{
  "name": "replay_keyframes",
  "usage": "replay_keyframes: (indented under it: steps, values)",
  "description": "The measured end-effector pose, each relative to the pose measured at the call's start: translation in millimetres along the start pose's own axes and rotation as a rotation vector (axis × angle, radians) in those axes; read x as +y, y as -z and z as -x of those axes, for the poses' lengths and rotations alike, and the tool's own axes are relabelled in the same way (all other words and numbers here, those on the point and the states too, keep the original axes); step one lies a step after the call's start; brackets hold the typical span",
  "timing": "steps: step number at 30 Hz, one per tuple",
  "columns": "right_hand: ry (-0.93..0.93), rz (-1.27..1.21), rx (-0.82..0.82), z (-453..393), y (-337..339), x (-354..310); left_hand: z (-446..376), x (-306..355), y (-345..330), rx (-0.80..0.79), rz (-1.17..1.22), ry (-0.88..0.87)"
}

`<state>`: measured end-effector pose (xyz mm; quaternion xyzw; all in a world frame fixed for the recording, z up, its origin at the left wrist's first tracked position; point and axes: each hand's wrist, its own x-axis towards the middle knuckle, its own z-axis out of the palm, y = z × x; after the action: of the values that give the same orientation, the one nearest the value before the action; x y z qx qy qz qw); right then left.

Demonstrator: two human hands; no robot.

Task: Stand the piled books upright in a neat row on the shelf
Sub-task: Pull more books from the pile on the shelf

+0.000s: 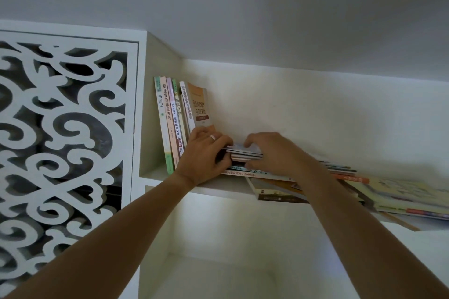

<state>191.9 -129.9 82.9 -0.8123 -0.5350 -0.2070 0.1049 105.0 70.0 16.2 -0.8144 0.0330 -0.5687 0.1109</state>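
1. The leftmost upright book's spine (pixel 160 114) reads 西游记.
2. The next spine (pixel 167 109) reads 健康瘦身蔬果沙拉.
3. A spine further right (pixel 179 110) reads 朝花夕拾.
4. The white spine (pixel 187 107) reads 思想道德修养与法律基础.
5. The orange cover (pixel 199 107) beside it carries print too blurred to read.
6. The spines in the flat pile (pixel 245 173) are illegible.

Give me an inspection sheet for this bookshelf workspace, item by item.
Surface: white shelf, lit from inside.
Job's things: upright books lean at the left end; flat pile beside them, still lying down.
Clutter: loose books sprawl to the right, some overhanging the edge.
Grippers: left hand, ring on one finger, grips the pile's left end; right hand curls over its top.
Cables: nothing seen.
Surroundings: carved white screen at left; plain wall above.
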Motion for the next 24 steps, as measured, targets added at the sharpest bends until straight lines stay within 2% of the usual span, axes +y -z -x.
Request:
replay_keyframes:
  steps: [2, 4, 8, 10, 12, 14, 19, 22, 24]
  values:
    - [-0.107, 0.034, -0.056, 5, 14, 14, 1, 0, -4, 0.032, 0.015, 0.050]
    - [-0.127, 0.017, -0.046, 9, 19, 20, 1, 2, -4, 0.063, 0.055, 0.096]
    - [-0.038, 0.266, 0.251, 8, -4, 19, -3, 7, -1, 0.048, 0.016, 0.013]
    - [-0.012, 0.288, 0.332, 9, -16, 20, -7, 11, -4, 0.053, -0.052, 0.027]
    - [0.025, 0.237, 0.319, 9, -19, 25, -13, 16, -7, 0.080, -0.083, 0.048]
    - [0.025, 0.171, 0.232, 12, -11, 31, -17, 19, -10, 0.087, -0.132, 0.047]
    - [-0.188, 0.138, 0.110, 19, 6, 55, -25, 13, -12, 0.175, -0.157, 0.123]
    - [-0.149, 0.097, 0.196, 14, -4, 49, -29, 12, -8, 0.271, -0.125, 0.185]
    - [-0.164, 0.095, 0.304, 6, -10, 38, -35, 19, -2, 0.382, -0.131, 0.380]
